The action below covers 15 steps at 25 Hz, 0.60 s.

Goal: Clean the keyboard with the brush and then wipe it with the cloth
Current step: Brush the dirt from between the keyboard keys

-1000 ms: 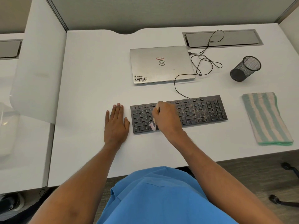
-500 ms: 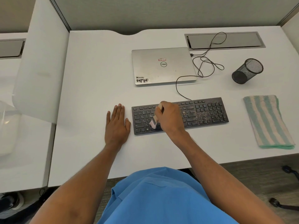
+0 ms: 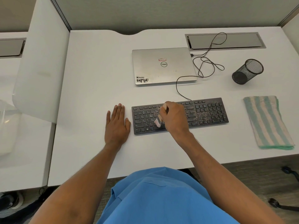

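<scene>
A black keyboard (image 3: 207, 112) lies across the middle of the white desk (image 3: 97, 81), with pale dust speckled over its right half. My right hand (image 3: 175, 118) grips a small wooden-handled brush (image 3: 158, 122) over the keyboard's left-centre keys, pale bristles touching the keys. My left hand (image 3: 117, 125) rests flat on the desk just left of the keyboard, fingers straight. A folded green-and-white striped cloth (image 3: 268, 122) lies on the desk to the right of the keyboard.
A shut silver laptop (image 3: 163, 66) sits behind the keyboard, with a black cable (image 3: 205, 65) looping to its right. A black mesh pen cup (image 3: 247, 71) lies tipped at the back right. A white partition (image 3: 42, 62) stands on the left.
The brush and my right hand have shifted slightly over the left-centre keys, the bristles moving a little up from the bottom row. My left hand has stayed put.
</scene>
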### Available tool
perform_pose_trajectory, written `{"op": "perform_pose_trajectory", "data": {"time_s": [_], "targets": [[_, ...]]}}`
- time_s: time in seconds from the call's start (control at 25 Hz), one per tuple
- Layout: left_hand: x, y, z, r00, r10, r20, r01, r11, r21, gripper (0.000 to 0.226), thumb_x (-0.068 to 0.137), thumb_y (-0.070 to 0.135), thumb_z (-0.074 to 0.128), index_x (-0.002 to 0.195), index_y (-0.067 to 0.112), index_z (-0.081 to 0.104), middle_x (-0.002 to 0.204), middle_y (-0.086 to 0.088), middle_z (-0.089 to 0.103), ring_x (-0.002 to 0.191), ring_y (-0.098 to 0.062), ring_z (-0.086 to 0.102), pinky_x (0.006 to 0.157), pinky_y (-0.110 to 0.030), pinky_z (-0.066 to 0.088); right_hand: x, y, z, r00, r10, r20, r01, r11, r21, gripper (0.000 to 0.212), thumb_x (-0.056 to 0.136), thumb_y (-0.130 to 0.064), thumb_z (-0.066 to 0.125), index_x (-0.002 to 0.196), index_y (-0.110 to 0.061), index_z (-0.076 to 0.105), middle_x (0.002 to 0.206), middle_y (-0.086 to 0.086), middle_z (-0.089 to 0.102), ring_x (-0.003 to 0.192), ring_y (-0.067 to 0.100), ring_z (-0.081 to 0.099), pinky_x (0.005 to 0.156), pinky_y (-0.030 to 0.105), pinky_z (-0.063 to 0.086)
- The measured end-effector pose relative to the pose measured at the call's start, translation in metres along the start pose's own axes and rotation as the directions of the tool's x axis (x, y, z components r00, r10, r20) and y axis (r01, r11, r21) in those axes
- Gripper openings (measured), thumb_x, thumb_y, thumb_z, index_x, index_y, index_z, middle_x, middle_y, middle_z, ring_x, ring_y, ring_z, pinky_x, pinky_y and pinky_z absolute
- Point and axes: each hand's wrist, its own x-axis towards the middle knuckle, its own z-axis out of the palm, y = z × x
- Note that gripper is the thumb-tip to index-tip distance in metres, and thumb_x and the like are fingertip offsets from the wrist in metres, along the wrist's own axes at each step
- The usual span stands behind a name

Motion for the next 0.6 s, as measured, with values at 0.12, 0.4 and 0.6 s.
{"op": "perform_pose_trajectory", "data": {"time_s": [0.12,0.4,0.6], "targets": [[-0.0001,0.0001,0.0004,1.000,0.002,0.003,-0.002,1.000,0.000,0.065,0.106,0.033,0.027,0.166,0.009,0.028,0.175,-0.006,0.024,0.163,-0.017,0.014,0.133,-0.045,0.006,-0.0008,-0.0025,0.0011,0.999,-0.046,-0.019,0.048,0.995,0.084,0.032,0.098,-0.003,0.051,0.067,0.004,0.048,0.064,0.020,0.057,0.051,-0.009,0.057,0.043,0.014,0.032],[0.0000,-0.0003,0.0007,1.000,0.004,-0.003,-0.004,1.000,-0.004,0.065,0.105,0.033,0.027,0.166,0.009,0.029,0.174,-0.007,0.025,0.163,-0.018,0.016,0.133,-0.046,0.006,-0.0093,-0.0016,-0.0068,0.999,-0.036,-0.001,0.036,0.998,0.052,0.033,0.099,-0.005,0.053,0.069,0.007,0.049,0.063,0.019,0.060,0.048,-0.010,0.056,0.042,0.018,0.033],[-0.0007,-0.0003,0.0002,1.000,0.005,-0.004,-0.005,1.000,-0.007,0.065,0.106,0.033,0.029,0.166,0.009,0.029,0.174,-0.007,0.025,0.163,-0.018,0.015,0.133,-0.045,0.006,-0.0066,-0.0029,-0.0025,0.999,-0.045,-0.012,0.046,0.989,0.138,0.033,0.100,-0.003,0.051,0.069,0.008,0.047,0.067,0.020,0.056,0.053,0.003,0.060,0.048,0.011,0.037]]}}
